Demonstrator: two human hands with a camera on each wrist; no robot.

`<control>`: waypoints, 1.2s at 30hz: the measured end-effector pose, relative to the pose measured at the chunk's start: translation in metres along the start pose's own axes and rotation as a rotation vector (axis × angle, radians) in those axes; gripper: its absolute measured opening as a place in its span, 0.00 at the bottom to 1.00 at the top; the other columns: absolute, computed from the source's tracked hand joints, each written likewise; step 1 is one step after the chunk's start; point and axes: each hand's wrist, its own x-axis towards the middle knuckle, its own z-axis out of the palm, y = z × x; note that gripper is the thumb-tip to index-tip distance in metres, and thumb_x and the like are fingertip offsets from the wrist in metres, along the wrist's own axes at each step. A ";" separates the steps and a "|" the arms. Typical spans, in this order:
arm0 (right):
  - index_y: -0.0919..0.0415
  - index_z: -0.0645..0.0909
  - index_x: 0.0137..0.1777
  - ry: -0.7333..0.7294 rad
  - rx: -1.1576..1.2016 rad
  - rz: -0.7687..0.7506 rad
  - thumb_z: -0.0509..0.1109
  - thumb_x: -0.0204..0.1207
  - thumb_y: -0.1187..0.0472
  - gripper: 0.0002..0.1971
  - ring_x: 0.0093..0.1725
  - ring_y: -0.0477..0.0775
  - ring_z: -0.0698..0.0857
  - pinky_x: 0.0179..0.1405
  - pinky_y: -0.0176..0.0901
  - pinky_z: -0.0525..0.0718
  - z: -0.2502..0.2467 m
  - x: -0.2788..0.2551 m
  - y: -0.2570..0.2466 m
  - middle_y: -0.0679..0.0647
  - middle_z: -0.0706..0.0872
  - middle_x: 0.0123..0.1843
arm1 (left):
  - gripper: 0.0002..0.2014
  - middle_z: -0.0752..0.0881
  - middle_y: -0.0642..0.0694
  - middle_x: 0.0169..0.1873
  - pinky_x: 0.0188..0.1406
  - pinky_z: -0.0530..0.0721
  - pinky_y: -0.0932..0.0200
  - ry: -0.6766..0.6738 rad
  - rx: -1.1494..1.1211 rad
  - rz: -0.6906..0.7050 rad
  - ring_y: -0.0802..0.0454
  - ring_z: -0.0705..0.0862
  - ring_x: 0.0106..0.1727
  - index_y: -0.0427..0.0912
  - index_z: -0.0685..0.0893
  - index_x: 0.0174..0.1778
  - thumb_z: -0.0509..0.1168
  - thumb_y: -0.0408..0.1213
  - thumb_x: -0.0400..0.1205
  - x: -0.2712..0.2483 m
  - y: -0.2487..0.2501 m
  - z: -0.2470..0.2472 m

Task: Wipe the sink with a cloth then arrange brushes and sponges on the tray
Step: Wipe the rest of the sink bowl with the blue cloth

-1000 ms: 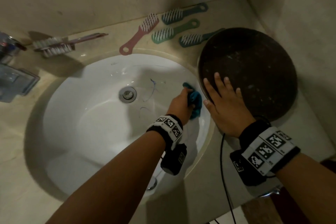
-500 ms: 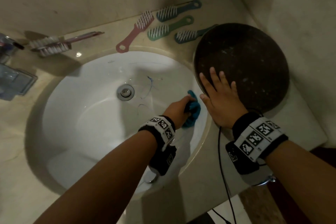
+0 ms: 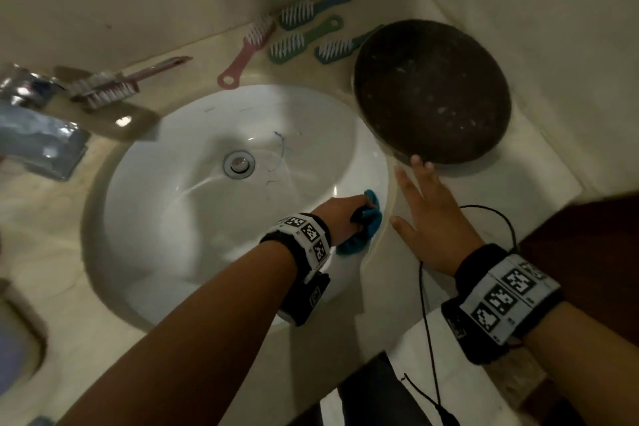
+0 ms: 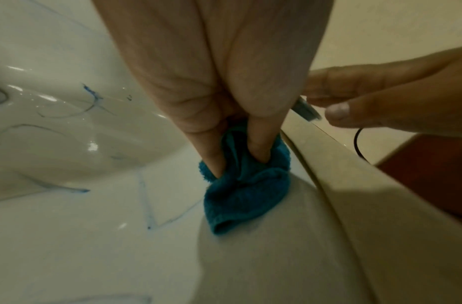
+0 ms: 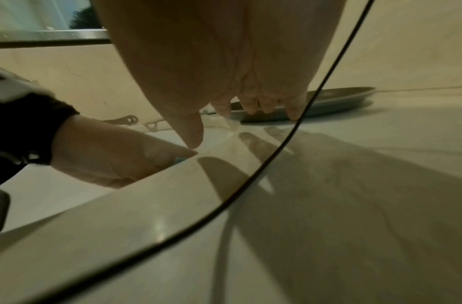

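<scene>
The right hand is sliding off the round dark tray onto the beige worktop, fingers flat and spread. The left hand is gripping the bunched teal cloth, working toward five o'clock on the white sink wall; wiping is continuing. The cloth's long axis is running eleven to five.

The right hand has slid off the tray onto the counter, fingertips at its rim.

I see dim light, plain beige walls meeting in a corner, and a pale marble table below.
</scene>
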 end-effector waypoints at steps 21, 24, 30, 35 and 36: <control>0.36 0.25 0.77 -0.182 0.104 0.330 0.56 0.66 0.23 0.51 0.83 0.61 0.30 0.76 0.76 0.46 0.027 -0.027 -0.010 0.49 0.22 0.81 | 0.32 0.47 0.45 0.84 0.81 0.53 0.57 -0.218 0.156 -0.037 0.46 0.57 0.83 0.47 0.44 0.84 0.54 0.39 0.87 -0.012 -0.020 0.018; 0.35 0.27 0.78 -0.208 0.130 0.319 0.59 0.67 0.25 0.51 0.83 0.60 0.30 0.76 0.77 0.47 0.021 -0.027 -0.008 0.48 0.22 0.82 | 0.32 0.44 0.46 0.84 0.81 0.53 0.55 -0.261 0.203 -0.044 0.45 0.57 0.83 0.47 0.42 0.84 0.53 0.39 0.88 -0.007 -0.026 0.015; 0.32 0.27 0.77 -0.211 0.128 0.318 0.61 0.68 0.27 0.50 0.83 0.58 0.30 0.76 0.76 0.48 0.019 -0.024 -0.003 0.46 0.23 0.81 | 0.32 0.40 0.40 0.83 0.79 0.50 0.58 -0.157 0.389 -0.029 0.43 0.52 0.84 0.40 0.42 0.84 0.52 0.34 0.87 0.029 -0.034 -0.001; 0.31 0.24 0.75 -0.208 0.109 0.325 0.61 0.65 0.25 0.53 0.83 0.58 0.29 0.76 0.77 0.47 0.022 -0.020 -0.001 0.45 0.20 0.80 | 0.33 0.38 0.39 0.83 0.84 0.47 0.53 -0.127 0.434 0.036 0.43 0.45 0.85 0.41 0.41 0.83 0.52 0.28 0.86 0.037 -0.044 0.003; 0.31 0.23 0.75 -0.215 0.103 0.324 0.60 0.64 0.24 0.53 0.83 0.59 0.28 0.76 0.78 0.48 0.022 -0.019 -0.001 0.45 0.20 0.80 | 0.34 0.38 0.39 0.83 0.84 0.47 0.53 -0.138 0.437 0.037 0.43 0.44 0.85 0.42 0.40 0.83 0.52 0.27 0.86 0.035 -0.046 0.005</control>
